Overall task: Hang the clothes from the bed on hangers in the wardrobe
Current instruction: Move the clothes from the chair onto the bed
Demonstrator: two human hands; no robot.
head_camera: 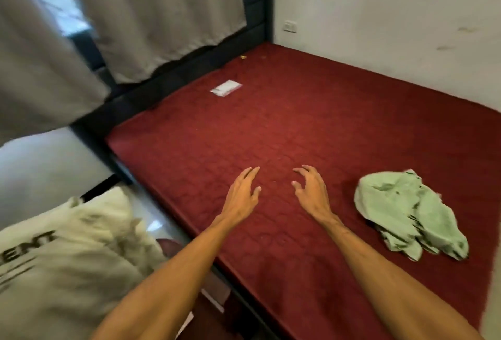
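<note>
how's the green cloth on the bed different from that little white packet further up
The green cloth is a crumpled, bulky heap; the white packet lies flat and thin. The cloth is much larger than the packet. The cloth sits near the right hand; the packet lies farther off, near the dark bed frame. Both rest on the red mattress, untouched.

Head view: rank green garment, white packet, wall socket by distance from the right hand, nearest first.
From the right hand:
1. green garment, crumpled on the mattress, just to the hand's right.
2. white packet, farther up the mattress, to the left near the curtain.
3. wall socket, on the wall past the mattress's far corner.
</note>
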